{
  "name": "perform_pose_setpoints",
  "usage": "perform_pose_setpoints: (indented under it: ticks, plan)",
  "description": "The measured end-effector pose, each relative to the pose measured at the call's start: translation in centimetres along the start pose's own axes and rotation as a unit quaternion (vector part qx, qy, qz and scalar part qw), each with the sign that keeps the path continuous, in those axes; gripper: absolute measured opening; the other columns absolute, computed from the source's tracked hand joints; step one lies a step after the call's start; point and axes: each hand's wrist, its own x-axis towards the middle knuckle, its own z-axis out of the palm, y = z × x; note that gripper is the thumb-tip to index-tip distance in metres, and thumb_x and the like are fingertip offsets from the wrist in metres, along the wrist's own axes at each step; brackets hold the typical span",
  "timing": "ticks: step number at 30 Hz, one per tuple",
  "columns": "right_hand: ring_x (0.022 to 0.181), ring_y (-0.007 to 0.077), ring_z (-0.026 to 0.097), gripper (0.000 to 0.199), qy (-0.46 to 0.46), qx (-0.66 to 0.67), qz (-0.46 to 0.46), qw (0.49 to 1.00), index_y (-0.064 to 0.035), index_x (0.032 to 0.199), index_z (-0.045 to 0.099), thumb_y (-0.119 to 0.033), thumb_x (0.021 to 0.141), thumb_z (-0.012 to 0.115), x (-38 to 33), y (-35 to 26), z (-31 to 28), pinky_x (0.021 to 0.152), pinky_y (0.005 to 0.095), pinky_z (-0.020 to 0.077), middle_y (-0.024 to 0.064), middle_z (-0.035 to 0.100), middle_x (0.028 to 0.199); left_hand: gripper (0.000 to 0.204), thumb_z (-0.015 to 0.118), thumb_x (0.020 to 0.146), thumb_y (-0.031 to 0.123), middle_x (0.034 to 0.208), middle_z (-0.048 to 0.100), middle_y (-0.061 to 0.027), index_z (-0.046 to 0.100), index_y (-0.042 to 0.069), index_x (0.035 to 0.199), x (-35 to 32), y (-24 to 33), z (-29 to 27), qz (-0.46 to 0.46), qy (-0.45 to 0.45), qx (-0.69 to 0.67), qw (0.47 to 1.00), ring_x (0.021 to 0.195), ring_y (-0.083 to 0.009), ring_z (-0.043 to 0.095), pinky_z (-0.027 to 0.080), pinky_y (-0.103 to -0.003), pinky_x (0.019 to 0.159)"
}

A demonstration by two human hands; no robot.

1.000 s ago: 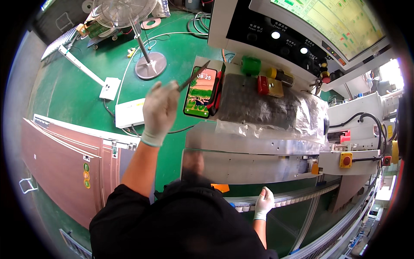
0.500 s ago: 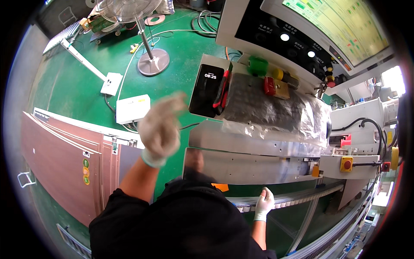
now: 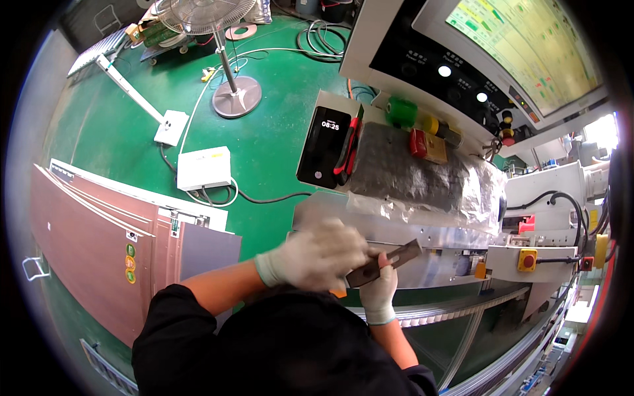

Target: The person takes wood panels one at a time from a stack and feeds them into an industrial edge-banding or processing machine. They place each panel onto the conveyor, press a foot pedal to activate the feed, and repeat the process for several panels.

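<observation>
My right hand [image 3: 379,294], in a whitish glove, grips a flat grey-brown bar [image 3: 404,256] with a dark hole or mark near its left end. The thumb lies over the bar's face, and the bar tilts up to the right. My left hand [image 3: 320,256], gloved too, is smeared by motion just left of the bar; whether it touches the bar cannot be made out. Both hands are in front of the machine's silver metal ledge [image 3: 436,236].
On the machine lie a phone [image 3: 323,145], red-handled pliers [image 3: 349,148], a plastic-covered pad [image 3: 396,165], a green roll [image 3: 401,112] and a red-and-tan box [image 3: 428,146]. A lit screen [image 3: 528,46] stands beyond. Brown panels [image 3: 99,237] and a fan [image 3: 228,72] are left.
My left hand has swung right and down from over the floor toward my right hand. My right hand has risen slightly leftward, and the bar has come into view in it.
</observation>
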Motion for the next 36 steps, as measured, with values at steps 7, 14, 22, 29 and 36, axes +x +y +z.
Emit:
perform_pose_setpoints:
  ticks: [7, 14, 22, 29, 36]
  plan:
    - [0.089, 0.0308, 0.075, 0.023, -0.024, -0.150, -0.054, 0.987, 0.0045, 0.110, 0.057, -0.017, 0.107, 0.050, 0.6, 5.2, -5.4, 0.078, 0.0380, 0.0594, 0.0205, 0.072, 0.100, 0.058, 0.067, 0.089, 0.037, 0.156, 0.041, -0.0225, 0.057, 0.009, 0.139, 0.5, -8.9, -6.3, -0.222, 0.030, 0.256, 0.941, 0.148, -0.0447, 0.030, 0.024, -0.056, 0.120]
    - [0.088, 0.0249, 0.072, 0.025, -0.037, -0.189, -0.072, 0.979, 0.0049, 0.103, 0.065, -0.019, 0.104, 0.059, 1.8, 5.6, -5.7, 0.089, 0.0400, 0.0560, 0.0118, 0.073, 0.083, 0.045, 0.064, 0.092, 0.026, 0.158, 0.039, -0.0199, 0.063, 0.009, 0.134, 1.3, -12.3, -8.0, -0.248, 0.181, 0.080, 0.948, 0.149, -0.0436, 0.029, 0.023, -0.052, 0.121]
    - [0.095, 0.0256, 0.071, 0.031, -0.066, -0.206, -0.105, 0.971, 0.0043, 0.101, 0.067, -0.026, 0.104, 0.061, 2.1, 5.5, -6.1, 0.092, 0.0417, 0.0548, 0.0109, 0.073, 0.081, 0.047, 0.069, 0.088, 0.039, 0.159, 0.039, -0.0195, 0.069, 0.009, 0.125, -0.1, -11.3, -7.3, -0.221, 0.078, 0.136, 0.963, 0.150, -0.0454, 0.026, 0.026, -0.054, 0.119]
    - [0.095, 0.0288, 0.070, 0.038, -0.053, -0.200, -0.090, 0.974, 0.0045, 0.097, 0.066, -0.033, 0.103, 0.061, 2.1, 4.9, -5.3, 0.100, 0.0465, 0.0502, 0.0128, 0.071, 0.078, 0.061, 0.067, 0.091, 0.045, 0.158, 0.039, -0.0214, 0.059, 0.008, 0.139, -0.3, -12.2, -7.5, -0.211, 0.061, 0.124, 0.968, 0.149, -0.0451, 0.029, 0.027, -0.053, 0.119]
    - [0.097, 0.0278, 0.070, 0.038, -0.062, -0.212, -0.111, 0.969, 0.0053, 0.102, 0.064, -0.033, 0.103, 0.061, 2.4, 5.1, -5.6, 0.099, 0.0452, 0.0505, 0.0148, 0.073, 0.079, 0.063, 0.068, 0.090, 0.047, 0.154, 0.044, -0.0203, 0.058, 0.008, 0.139, -1.3, -12.7, -6.5, -0.202, 0.101, 0.112, 0.968, 0.145, -0.0449, 0.035, 0.031, -0.054, 0.116]
